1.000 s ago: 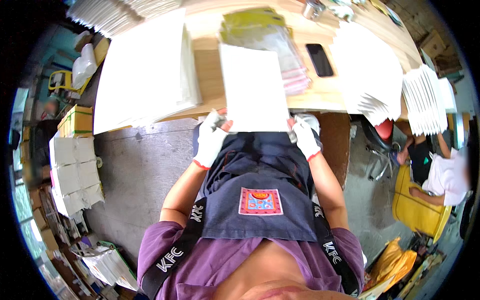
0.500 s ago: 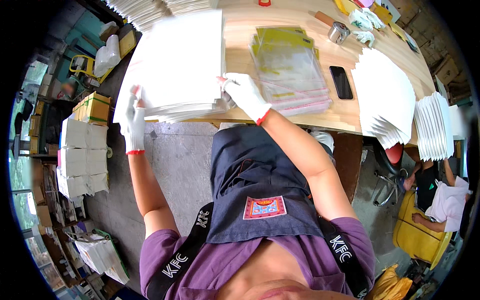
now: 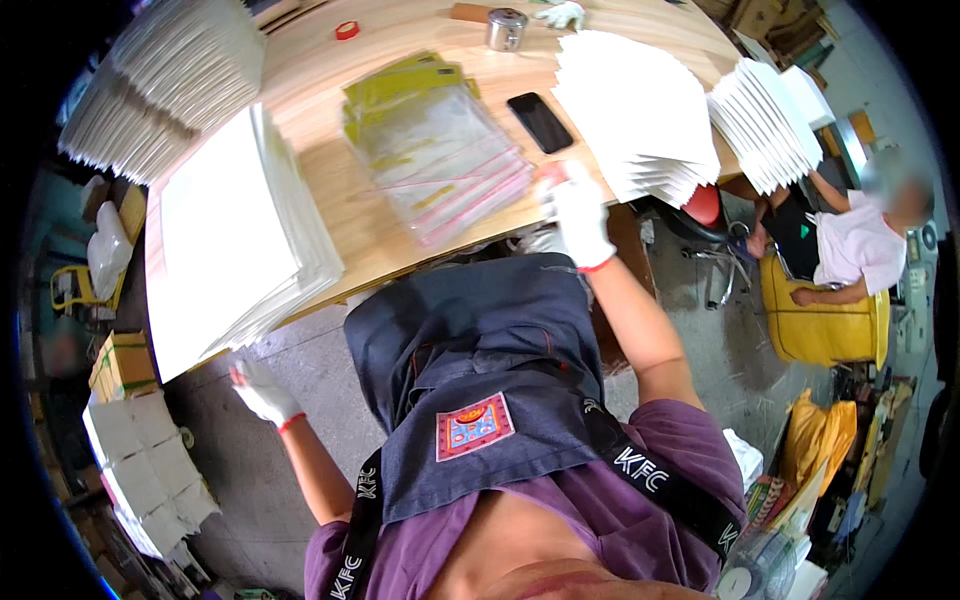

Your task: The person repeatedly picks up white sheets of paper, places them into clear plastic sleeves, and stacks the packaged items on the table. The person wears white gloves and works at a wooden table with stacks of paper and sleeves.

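Both my hands wear white gloves with red cuffs and bare fingertips. My left hand [image 3: 262, 393] hangs just off the table's front edge, near the lower corner of a stack of large white sheets [image 3: 225, 225], fingers loosely extended and holding nothing visible. By the front edge, my right hand [image 3: 577, 212] is raised between a pile of clear plastic bags [image 3: 440, 165] and a fanned stack of white sheets [image 3: 635, 115]. Motion blurs its fingers, so their grip is unclear. The bags have yellow-green upper parts and pink lines near the bottom. A black phone [image 3: 540, 122] lies behind my right hand.
Tall paper piles [image 3: 190, 65] stand at the far left of the wooden table [image 3: 315, 75]. A metal cup [image 3: 506, 30] and red tape roll [image 3: 347, 30] lie at the back. More fanned white sheets [image 3: 765, 125] lie right. Another person [image 3: 855, 235] sits beyond, on the right.
My view has turned rightward. My left hand has come off the white stack and dropped below the table edge. My right hand has left the stack and swung right, past the plastic bags.
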The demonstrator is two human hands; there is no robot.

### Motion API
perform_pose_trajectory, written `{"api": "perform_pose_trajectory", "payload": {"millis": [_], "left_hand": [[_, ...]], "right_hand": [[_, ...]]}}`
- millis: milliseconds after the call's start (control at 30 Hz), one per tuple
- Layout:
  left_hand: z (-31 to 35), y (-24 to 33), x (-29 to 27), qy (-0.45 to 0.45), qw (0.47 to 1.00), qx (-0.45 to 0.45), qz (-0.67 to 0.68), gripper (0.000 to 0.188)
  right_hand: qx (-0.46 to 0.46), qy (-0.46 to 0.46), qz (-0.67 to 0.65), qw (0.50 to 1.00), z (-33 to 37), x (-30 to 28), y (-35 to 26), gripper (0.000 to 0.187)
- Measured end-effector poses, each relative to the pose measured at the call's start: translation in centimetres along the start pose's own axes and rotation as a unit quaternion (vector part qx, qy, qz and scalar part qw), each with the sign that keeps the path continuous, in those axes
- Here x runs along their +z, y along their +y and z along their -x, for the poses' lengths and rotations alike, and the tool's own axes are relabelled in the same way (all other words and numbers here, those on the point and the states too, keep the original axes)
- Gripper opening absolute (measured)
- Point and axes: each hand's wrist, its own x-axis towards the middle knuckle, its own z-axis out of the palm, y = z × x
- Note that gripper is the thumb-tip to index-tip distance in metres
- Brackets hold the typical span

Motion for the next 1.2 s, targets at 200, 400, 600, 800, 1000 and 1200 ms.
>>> {"api": "perform_pose_trajectory", "payload": {"millis": [200,400,600,800,1000,1200], "left_hand": [[12.0,-7.1,4.2,-0.275,0.853,0.173,-0.408,0.031],[16.1,-5.3,20.1,-0.5,0.662,0.405,-0.385,0.027],[10.5,-10.8,30.0,-0.46,0.55,0.436,-0.545,0.042],[13.2,-11.2,33.2,-0.56,0.373,0.358,-0.648,0.041],[12.8,-10.5,33.1,-0.504,0.397,0.375,-0.669,0.034],[13.8,-8.9,34.5,-0.538,0.437,0.314,-0.649,0.033]], "right_hand": [[0.084,0.259,-0.041,0.961,-1.3,-12.3,-4.4,0.02],[0.085,0.207,-0.089,0.971,-3.0,-15.2,-4.8,0.018],[0.134,0.177,-0.263,0.939,-1.6,-15.2,-4.8,0.013],[0.105,0.201,-0.218,0.949,3.3,-17.3,-3.9,0.026],[-0.069,0.196,-0.122,0.971,6.8,-14.0,-6.2,0.039],[0.153,0.037,-0.078,0.984,10.7,-11.7,-4.0,0.061]]}}
